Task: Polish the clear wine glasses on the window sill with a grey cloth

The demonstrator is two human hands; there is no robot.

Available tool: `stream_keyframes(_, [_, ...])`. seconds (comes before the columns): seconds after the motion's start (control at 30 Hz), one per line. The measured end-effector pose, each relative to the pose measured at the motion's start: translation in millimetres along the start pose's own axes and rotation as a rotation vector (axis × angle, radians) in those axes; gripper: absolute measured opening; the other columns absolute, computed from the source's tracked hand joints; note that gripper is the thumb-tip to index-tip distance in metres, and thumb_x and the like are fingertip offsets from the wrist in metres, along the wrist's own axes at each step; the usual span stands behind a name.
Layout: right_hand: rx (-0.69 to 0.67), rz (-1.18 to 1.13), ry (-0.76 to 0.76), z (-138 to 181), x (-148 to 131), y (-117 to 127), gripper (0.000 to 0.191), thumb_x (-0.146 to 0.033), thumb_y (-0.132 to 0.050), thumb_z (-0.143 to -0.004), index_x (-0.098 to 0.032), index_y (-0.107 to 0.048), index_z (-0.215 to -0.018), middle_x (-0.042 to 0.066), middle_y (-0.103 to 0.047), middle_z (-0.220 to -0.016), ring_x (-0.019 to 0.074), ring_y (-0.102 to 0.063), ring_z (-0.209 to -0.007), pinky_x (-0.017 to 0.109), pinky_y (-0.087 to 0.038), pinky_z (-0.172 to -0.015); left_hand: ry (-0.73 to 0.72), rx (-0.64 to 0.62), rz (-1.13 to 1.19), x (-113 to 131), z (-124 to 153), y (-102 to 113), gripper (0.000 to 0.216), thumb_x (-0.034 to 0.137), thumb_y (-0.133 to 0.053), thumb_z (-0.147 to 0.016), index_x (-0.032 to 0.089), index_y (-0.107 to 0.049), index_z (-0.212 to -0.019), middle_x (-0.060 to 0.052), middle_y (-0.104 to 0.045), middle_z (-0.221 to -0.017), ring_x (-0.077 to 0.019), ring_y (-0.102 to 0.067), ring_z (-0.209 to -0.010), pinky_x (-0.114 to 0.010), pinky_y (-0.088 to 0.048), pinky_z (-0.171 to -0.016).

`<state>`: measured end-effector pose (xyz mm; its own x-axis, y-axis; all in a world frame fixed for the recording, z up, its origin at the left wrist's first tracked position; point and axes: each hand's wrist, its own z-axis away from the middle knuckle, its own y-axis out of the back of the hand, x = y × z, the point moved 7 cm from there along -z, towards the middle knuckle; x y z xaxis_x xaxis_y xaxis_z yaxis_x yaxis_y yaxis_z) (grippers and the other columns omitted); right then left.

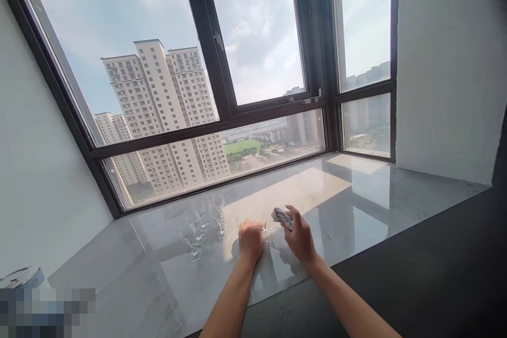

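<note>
My left hand (251,240) is closed around a clear glass (270,234), held low over the sill. Part of the glass shows between my two hands; the rest is hidden by my fingers. A crumpled greyish-white cloth (282,217) is pinched in my right hand (301,236), just right of the glass and a little above it. Left of my hands, several clear stemmed glasses (194,243) stand upright in a loose cluster on the grey tiled windowsill (166,285).
Dark-framed windows (277,111) rise behind the sill, with tower blocks outside. A white bucket-like container (24,277) is at the lower left, partly blurred out. The sill's front edge (396,233) runs diagonally on the right. Sunlight reflects off the tiles.
</note>
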<state>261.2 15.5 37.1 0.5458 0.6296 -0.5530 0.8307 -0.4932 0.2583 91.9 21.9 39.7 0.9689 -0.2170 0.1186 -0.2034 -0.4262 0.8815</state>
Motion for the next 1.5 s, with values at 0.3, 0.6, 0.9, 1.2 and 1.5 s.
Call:
stream_keyframes(0.3, [-0.007,0.003,-0.222,-2.9,22.8,0.8,0.049,-0.022,-0.046,-0.086,-0.02,-0.038,-0.134,0.009,-0.065,-0.096,0.022,-0.065,-0.081,0.029,-0.047,-0.067,0.023,0.059,0.075,-7.8,-0.6,0.9,0.027,0.015,-0.048,-0.088,0.024,-0.073,-0.081,-0.005,-0.067,-0.077,-0.0226,-0.054,-0.086,-0.032,-0.035,-0.078])
stream_keyframes(0.6, [-0.285,-0.233,-0.208,-3.4,13.1,-18.5,0.066,-0.014,-0.055,-0.072,-0.021,-0.038,-0.136,-0.003,-0.062,-0.078,0.0148,-0.058,-0.066,0.027,-0.045,-0.066,0.038,0.104,0.012,-16.7,-0.2,1.8,0.026,0.012,-0.051,-0.083,0.023,-0.073,-0.078,-0.008,-0.065,-0.08,-0.0254,-0.05,-0.092,-0.036,-0.034,-0.083])
stream_keyframes(0.9, [-0.349,-0.656,-0.542,2.6,24.5,-27.6,0.076,-0.02,-0.065,-0.063,-0.026,-0.039,-0.135,-0.008,-0.055,-0.073,0.012,-0.053,-0.056,0.022,-0.046,-0.046,-0.006,0.054,0.222,-15.0,-1.5,-1.7,0.016,0.011,-0.053,-0.078,0.021,-0.066,-0.077,-0.003,-0.064,-0.077,-0.0216,-0.051,-0.088,-0.033,-0.036,-0.083])
stream_keyframes(1.2, [-0.213,-0.493,-0.453,-0.8,20.8,-19.0,0.061,-0.024,-0.062,-0.07,-0.023,-0.045,-0.128,-0.004,-0.058,-0.075,0.014,-0.054,-0.059,0.023,-0.046,-0.047,-0.004,0.049,0.324,-17.3,-3.2,-1.7,0.021,0.007,-0.047,-0.079,0.021,-0.062,-0.079,-0.003,-0.064,-0.082,-0.0203,-0.051,-0.091,-0.032,-0.039,-0.083])
stream_keyframes(1.5, [0.157,-0.166,-0.377,-5.6,28.9,16.8,0.046,-0.037,-0.054,-0.082,-0.019,-0.045,-0.123,0.009,-0.067,-0.09,0.0227,-0.066,-0.075,0.03,-0.049,-0.063,0.102,0.025,0.507,-22.8,-7.0,-11.4,0.023,0.015,-0.035,-0.091,0.021,-0.057,-0.089,-0.007,-0.066,-0.096,-0.02,-0.058,-0.097,-0.033,-0.044,-0.09])
